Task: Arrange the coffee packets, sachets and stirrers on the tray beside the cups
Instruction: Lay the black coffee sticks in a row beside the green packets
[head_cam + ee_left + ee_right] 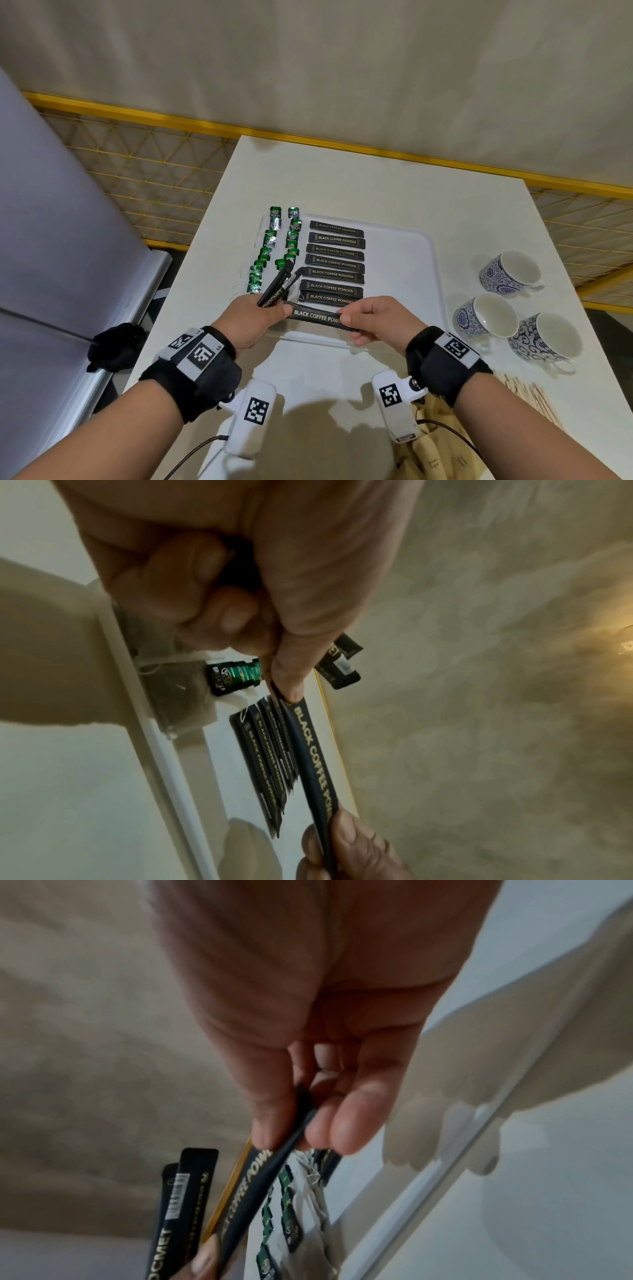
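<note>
A black coffee stick (pixel 317 317) marked BLACK COFFEE POWDER hangs level over the near edge of the white tray (pixel 400 267). My left hand (pixel 274 315) pinches its left end and also grips two spare black sticks (pixel 275 287) that point away from me. My right hand (pixel 352 323) pinches its right end (pixel 260 1183) between thumb and fingers. Several like sticks (pixel 334 263) lie in a column on the tray. Green tea sachets (pixel 274 246) lie in two columns along the tray's left side. Wooden stirrers (pixel 529 399) lie on the table at the near right.
Three blue-and-white cups (pixel 510 270) (pixel 486 317) (pixel 544 337) stand on the white table right of the tray. A beige bag (pixel 435 452) lies at the near edge. A yellow mesh fence (pixel 137 164) runs behind the table.
</note>
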Tool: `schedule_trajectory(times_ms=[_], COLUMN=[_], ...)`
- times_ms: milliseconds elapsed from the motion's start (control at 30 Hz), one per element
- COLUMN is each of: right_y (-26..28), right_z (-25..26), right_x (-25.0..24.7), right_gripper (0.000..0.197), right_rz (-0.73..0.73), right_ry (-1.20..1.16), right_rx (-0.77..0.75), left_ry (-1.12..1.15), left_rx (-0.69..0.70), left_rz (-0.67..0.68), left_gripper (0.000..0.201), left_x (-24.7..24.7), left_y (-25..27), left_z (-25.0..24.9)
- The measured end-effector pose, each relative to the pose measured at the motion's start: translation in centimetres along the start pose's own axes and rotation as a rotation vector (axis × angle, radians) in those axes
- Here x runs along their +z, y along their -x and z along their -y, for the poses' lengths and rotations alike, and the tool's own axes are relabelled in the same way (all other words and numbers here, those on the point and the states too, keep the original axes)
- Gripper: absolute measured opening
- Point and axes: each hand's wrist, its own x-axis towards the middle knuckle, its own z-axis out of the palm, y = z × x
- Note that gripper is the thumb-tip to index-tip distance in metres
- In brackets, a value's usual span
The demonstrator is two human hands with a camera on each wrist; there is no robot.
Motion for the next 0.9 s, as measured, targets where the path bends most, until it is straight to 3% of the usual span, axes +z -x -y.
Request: schedule_trajectory(times_ms=[233,433,500,700,900], right_y=[-0.2,-1.2,-1.5,-2.1,-2.3], right_z=[-0.4,-1.5,-2.0,-1.8,0.3], right_x=[-1.0,-1.8,-2.1,-1.9,0.4], right_gripper=[0.018,0.02,0.022,0.01,0.008], right_rz=[-0.058,-0.211,-0.251,-0.377,-0.228], right_ry=[0.075,0.101,0.136,0.328,0.657], right_rx=[-0.022,0.014,0.033,-0.023,-0.142], left_ry=[-0.064,-0.08,-0.072,-0.064,-0.061], left_rx=[0.006,0.027,0.019,-0.002,-0.008], left_rz=[-0.018,-0.072,-0.066,-0.049,-0.037], left_gripper=[0.017,0.033,0.029,0.022,0.021], left_x=[-0.4,-0.6,-0.9,-1.0,-0.6], left_y=[-0.1,-0.1,-0.1,-0.1,-0.2], left_z=[0.0,0.2,0.2,0.1,0.2])
